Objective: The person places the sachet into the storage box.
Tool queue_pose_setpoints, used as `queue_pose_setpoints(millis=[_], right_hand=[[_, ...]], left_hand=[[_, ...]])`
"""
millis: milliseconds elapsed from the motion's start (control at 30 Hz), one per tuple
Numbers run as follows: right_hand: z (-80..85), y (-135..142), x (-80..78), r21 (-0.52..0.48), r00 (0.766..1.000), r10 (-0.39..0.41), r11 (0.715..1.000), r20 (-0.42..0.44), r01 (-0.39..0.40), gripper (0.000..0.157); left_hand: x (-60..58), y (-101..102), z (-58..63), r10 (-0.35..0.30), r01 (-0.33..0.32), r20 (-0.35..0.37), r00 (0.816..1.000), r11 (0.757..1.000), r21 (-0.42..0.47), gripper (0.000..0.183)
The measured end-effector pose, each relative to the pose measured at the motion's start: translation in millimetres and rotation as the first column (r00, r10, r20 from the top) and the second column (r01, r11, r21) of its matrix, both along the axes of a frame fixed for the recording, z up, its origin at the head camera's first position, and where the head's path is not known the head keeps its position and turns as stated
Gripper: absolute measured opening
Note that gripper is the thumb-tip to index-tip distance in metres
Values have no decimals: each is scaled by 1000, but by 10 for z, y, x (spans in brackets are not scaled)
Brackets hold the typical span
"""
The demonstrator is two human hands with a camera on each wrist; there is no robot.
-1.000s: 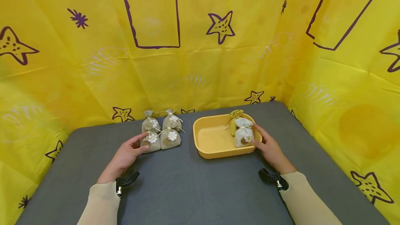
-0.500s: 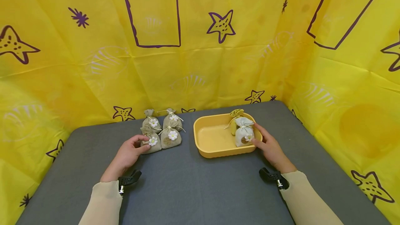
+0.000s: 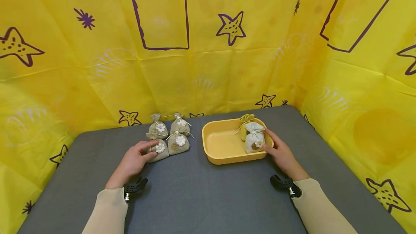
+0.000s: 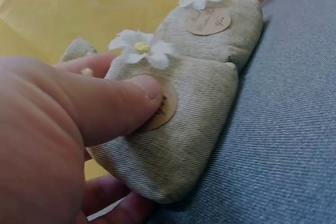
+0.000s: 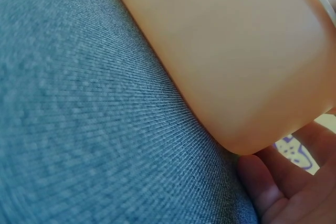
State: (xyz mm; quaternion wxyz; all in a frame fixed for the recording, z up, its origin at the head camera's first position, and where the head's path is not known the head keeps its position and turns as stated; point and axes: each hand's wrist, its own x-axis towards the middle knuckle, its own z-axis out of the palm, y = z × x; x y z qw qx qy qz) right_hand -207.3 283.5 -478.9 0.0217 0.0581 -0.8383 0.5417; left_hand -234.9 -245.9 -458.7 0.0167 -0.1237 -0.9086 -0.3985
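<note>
Left of centre in the frame, the left hand (image 3: pixel 132 159) pinches a beige sachet (image 3: pixel 162 154) while the right hand (image 3: pixel 283 156) spreads against a yellow tray (image 3: pixel 234 159), apparently steadying it.

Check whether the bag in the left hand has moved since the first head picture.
Yes, slightly: judged against the tray, the bag in the left hand sits a little nearer the person.

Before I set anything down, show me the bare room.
Free: the grey fabric tabletop between left hand and right hand, nearer than the yellow rectangular tray; that tray's left half. Crowded: the tray's right end, where a pale cloth sachet and a yellow cloth sachet sit; and left of the tray, where four beige cloth sachets bunch together.
</note>
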Motion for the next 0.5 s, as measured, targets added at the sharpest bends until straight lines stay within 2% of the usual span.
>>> queue_pose_setpoints(millis=[333,500], right_hand=[[-1,11,0,-15,1000,4,1000,1,-4,71],[-3,8,3,-20,1000,8,1000,-6,-8,70]], left_hand=[[24,-54,81,-4,3,-11,1000,999,-47,34],[47,-141,105,68,-68,16,998,998,-14,32]])
